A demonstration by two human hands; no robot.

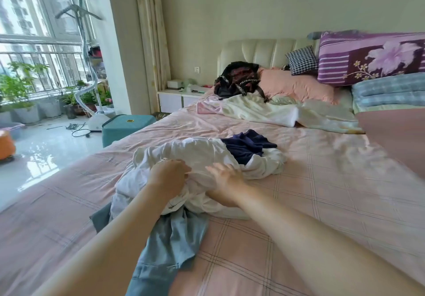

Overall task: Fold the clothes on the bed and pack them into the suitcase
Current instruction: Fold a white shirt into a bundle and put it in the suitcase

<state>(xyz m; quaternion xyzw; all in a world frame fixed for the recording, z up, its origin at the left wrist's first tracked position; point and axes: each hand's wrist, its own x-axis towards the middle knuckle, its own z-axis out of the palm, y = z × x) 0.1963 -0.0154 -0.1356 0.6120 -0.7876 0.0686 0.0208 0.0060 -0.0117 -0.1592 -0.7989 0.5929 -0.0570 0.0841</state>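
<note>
A heap of clothes lies in the middle of the pink checked bed (322, 180). On top is a crumpled white garment (197, 151), with a dark navy garment (248, 145) behind it and a light blue denim piece (170, 240) spilling toward me. My left hand (169, 176) lies on the white garment with its fingers curled into the cloth. My right hand (226, 180) rests on the same garment with fingers spread and fairly straight; it is blurred. No suitcase shows in this view.
At the head of the bed lie a black bag (236, 80), a pink pillow (296, 85), a purple floral pillow (372, 56) and a rumpled pale sheet (264, 110). A teal stool (124, 126), a garment steamer (96, 118) and potted plants (20, 93) stand left of the bed.
</note>
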